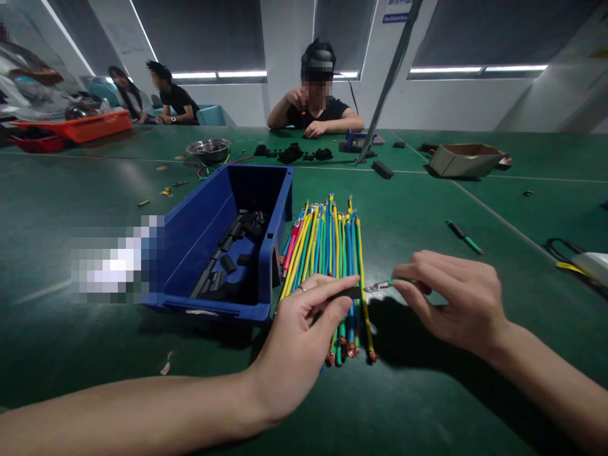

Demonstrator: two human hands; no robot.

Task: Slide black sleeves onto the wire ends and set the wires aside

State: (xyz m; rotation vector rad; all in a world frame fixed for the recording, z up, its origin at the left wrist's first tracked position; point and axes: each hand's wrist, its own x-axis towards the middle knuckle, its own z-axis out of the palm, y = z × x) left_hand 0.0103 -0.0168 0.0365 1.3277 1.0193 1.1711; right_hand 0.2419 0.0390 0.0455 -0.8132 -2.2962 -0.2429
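Head view: the left hand point(297, 329) has thumb and forefinger clamped on a short black sleeve point(350, 293), probably heat-shrink tubing, held above a row of cut wires point(349, 250) on the green counter point(532, 253). The right hand point(456, 301) is pinched on a green wire point(394, 283), whose silver crimp terminal point(377, 287) points left, towards the sleeve. Sleeve and terminal lie nearly end to end, their long axes running left to right, across the wires beneath. The sleeve is directly left of the right hand's fingertips, with the terminal between; whether the two ends touch is too dark and small to tell. Just left of the wires stands a blue bin point(263, 311) with loose black tubes point(228, 263) inside, nearer the left hand.
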